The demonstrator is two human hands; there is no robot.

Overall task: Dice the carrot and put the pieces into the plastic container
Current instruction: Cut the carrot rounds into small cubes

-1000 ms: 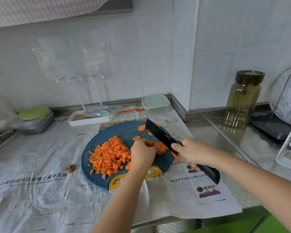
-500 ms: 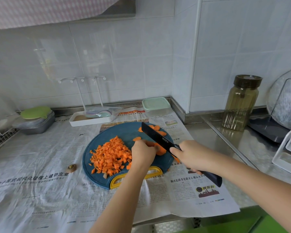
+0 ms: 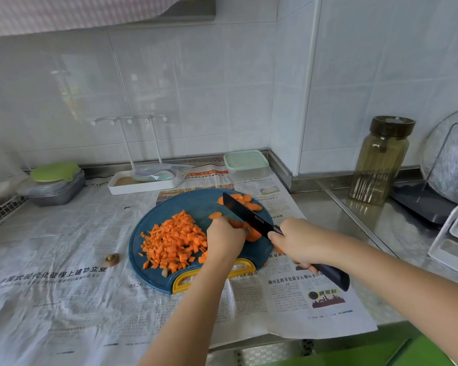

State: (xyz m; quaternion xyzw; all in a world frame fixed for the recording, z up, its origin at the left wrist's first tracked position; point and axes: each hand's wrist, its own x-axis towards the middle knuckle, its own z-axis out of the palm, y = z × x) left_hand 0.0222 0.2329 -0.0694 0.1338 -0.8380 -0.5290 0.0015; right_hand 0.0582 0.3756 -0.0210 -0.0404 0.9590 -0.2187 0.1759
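Left hand (image 3: 226,240): knuckles up, fingers curled down onto carrot slices (image 3: 253,234). Right hand (image 3: 299,243): fist wrapped round knife handle (image 3: 331,274). 2 bare forearms reach in, left from below, right from lower right.

The steel counter (image 3: 354,207) carries spread newspaper (image 3: 50,260) and an amber jar (image 3: 378,167).

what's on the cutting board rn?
A diced carrot pile, loose slices at the far edge, the left hand holding a carrot piece, and the knife gripped by the right hand. The left hand covers most of that piece.
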